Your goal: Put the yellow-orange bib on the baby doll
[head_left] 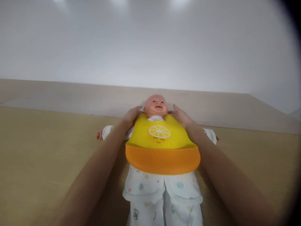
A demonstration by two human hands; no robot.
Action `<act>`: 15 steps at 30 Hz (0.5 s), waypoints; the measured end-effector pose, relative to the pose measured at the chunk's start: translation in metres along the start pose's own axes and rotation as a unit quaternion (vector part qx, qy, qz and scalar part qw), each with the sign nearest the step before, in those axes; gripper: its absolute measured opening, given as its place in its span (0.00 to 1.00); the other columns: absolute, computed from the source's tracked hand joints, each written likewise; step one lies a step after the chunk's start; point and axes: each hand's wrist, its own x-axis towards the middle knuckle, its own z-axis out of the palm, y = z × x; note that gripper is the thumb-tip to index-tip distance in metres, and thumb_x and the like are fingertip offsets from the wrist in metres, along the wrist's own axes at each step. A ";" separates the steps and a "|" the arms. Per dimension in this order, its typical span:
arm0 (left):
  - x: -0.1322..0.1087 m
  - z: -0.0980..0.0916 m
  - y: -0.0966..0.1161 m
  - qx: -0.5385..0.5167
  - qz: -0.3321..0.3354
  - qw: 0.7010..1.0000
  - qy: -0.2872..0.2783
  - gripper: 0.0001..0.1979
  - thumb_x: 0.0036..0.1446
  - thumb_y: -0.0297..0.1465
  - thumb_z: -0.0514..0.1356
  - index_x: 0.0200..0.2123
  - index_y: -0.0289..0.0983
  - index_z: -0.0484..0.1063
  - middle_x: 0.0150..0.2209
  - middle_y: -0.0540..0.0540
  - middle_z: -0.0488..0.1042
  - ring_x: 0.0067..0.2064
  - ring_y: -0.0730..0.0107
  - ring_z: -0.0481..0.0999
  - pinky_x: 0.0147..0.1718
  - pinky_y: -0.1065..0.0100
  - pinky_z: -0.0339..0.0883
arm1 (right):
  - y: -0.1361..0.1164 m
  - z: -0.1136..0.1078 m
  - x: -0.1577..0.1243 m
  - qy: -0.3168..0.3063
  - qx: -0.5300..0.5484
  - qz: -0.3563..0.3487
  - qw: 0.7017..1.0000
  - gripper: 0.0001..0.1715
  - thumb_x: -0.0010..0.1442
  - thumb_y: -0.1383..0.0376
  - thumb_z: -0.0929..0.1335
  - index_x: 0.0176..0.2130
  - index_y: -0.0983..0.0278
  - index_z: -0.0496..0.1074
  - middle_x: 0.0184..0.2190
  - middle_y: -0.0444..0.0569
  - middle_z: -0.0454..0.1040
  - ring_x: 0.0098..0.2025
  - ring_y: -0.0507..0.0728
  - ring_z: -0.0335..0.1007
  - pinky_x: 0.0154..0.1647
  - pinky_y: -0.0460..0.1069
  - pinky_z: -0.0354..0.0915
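A baby doll (155, 102) lies on its back, head away from me, in white printed clothes (145, 191). Over its chest is a yellow silicone bib (145, 133) with a citrus-slice face and an orange catch pocket (162, 160). My left hand (133, 115) is at the left side of the doll's neck, closed on the bib's neck part. On the other side, my right hand (180, 115) grips the bib's neck part too, its thumb raised. The fingertips of both hands are hidden behind the neck and bib. The doll's arms stretch out sideways under my forearms.
The doll lies on a light wooden tabletop (51, 150). A pale strip (94, 100) runs along the back, and a white wall (131, 50) rises behind it. A dark edge covers the right corner of the view.
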 end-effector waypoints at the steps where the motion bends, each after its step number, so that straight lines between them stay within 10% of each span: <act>1: 0.002 0.002 -0.001 -0.004 0.001 1.000 0.011 0.24 0.47 0.48 0.58 0.31 0.30 0.76 0.27 0.38 0.78 0.28 0.58 0.76 0.28 0.64 0.69 | -0.001 0.001 0.002 -0.006 0.007 0.010 1.000 0.33 0.61 0.45 0.56 0.49 0.68 0.65 0.36 0.57 0.76 0.37 0.63 0.74 0.41 0.58 0.69; 6: 0.000 0.015 0.006 -0.043 -0.024 0.995 0.087 0.25 0.48 0.50 0.58 0.36 0.32 0.74 0.28 0.39 0.78 0.28 0.57 0.77 0.28 0.61 0.70 | -0.002 0.005 0.004 0.010 0.034 0.012 0.999 0.31 0.64 0.47 0.54 0.47 0.67 0.67 0.33 0.54 0.77 0.32 0.60 0.74 0.38 0.54 0.69; 15: -0.043 0.034 0.013 -0.091 0.079 0.991 0.056 0.20 0.45 0.46 0.61 0.37 0.38 0.72 0.25 0.48 0.77 0.26 0.62 0.75 0.28 0.65 0.68 | 0.001 0.012 -0.033 0.046 0.096 -0.111 0.988 0.17 0.58 0.55 0.63 0.40 0.63 0.72 0.40 0.49 0.77 0.43 0.60 0.73 0.47 0.54 0.67</act>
